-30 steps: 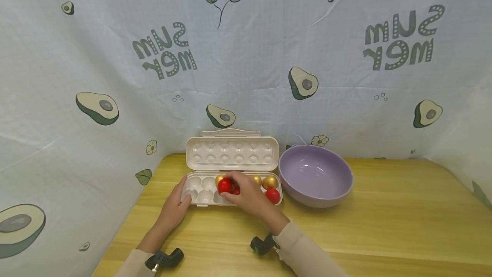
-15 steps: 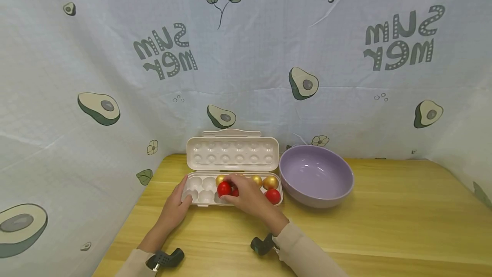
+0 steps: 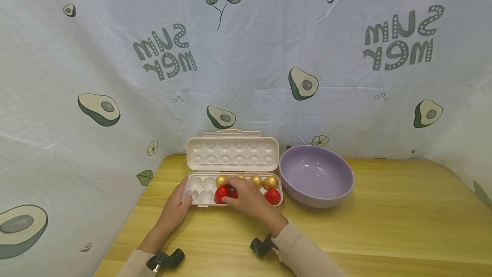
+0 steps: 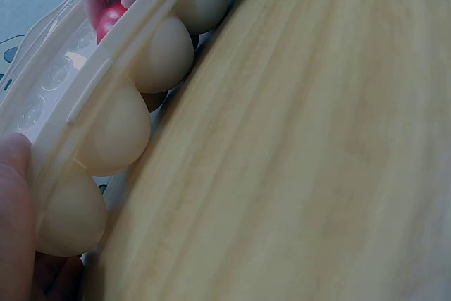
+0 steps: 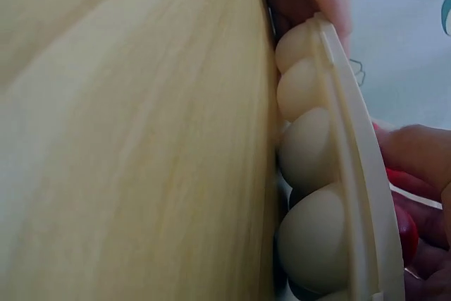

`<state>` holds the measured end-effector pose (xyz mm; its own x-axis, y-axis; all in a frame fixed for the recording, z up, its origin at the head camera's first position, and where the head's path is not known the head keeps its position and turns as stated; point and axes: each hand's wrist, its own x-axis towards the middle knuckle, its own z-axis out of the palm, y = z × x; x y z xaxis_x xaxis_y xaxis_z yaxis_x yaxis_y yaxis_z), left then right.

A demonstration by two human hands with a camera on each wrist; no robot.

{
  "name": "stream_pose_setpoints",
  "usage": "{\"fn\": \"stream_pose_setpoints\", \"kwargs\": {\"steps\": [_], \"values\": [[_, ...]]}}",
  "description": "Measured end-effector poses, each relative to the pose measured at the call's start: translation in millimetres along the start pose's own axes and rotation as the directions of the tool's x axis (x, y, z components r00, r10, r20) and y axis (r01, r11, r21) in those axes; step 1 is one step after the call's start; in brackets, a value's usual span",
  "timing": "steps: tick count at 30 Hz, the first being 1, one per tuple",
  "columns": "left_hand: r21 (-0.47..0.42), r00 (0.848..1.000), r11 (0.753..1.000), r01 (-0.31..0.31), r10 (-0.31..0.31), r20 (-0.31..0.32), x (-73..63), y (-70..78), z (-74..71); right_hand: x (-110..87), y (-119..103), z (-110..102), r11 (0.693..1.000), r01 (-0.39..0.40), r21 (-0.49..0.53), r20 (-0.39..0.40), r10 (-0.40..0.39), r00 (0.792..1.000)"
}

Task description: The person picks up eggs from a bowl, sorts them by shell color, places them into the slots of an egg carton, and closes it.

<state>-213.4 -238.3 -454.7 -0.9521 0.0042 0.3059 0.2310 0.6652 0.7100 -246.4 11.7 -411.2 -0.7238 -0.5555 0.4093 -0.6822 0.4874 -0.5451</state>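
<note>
My right hand (image 3: 247, 200) pinches a red egg (image 3: 221, 195) in the front row of a cream plastic egg carton (image 3: 206, 196), low in a cup. At the carton's left end, my left hand (image 3: 174, 209) grips the wall, thumb over the rim and fingers around the outside. Several gold eggs (image 3: 270, 182) sit in the back row. One red egg (image 3: 273, 196) fills the front right cup; another shows partly behind my right fingers. The left wrist view shows the held egg (image 4: 110, 20) just past the carton rim. Cups behind my right hand are hidden.
The carton's lid (image 3: 232, 154) stands raised behind its base. Close to its right is a purple bowl (image 3: 317, 176) with nothing visible inside. Both stand on a wooden table (image 3: 403, 213). A printed cloth (image 3: 246, 54) hangs behind the table.
The red egg in my right hand has gone down and slightly left into the front-row cup, and more of the gold eggs shows. My left hand has kept its place on the carton.
</note>
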Motion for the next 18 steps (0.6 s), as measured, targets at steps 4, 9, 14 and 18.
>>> {"fn": "stream_pose_setpoints", "kwargs": {"steps": [4,9,14,18], "values": [[-0.001,1.0,1.0,0.001,-0.001,-0.003,-0.4,0.4,0.2,-0.1,1,0,1.0,0.022,0.009,-0.009,-0.022,1.0],[-0.002,1.0,1.0,-0.001,0.001,-0.006,-1.0,-0.3,0.0,0.9,5,-1,0.995,0.007,0.099,-0.018,-0.005,1.0],[0.0,1.0,1.0,-0.003,0.003,-0.011,-0.8,-0.1,-0.3,3.0,9,-7,0.979,-0.01,0.204,-0.084,0.028,0.996],[-0.01,1.0,1.0,0.007,-0.007,-0.022,1.3,1.1,-1.4,3.8,11,-15,0.96,-0.017,0.281,-0.122,0.053,0.991]]}}
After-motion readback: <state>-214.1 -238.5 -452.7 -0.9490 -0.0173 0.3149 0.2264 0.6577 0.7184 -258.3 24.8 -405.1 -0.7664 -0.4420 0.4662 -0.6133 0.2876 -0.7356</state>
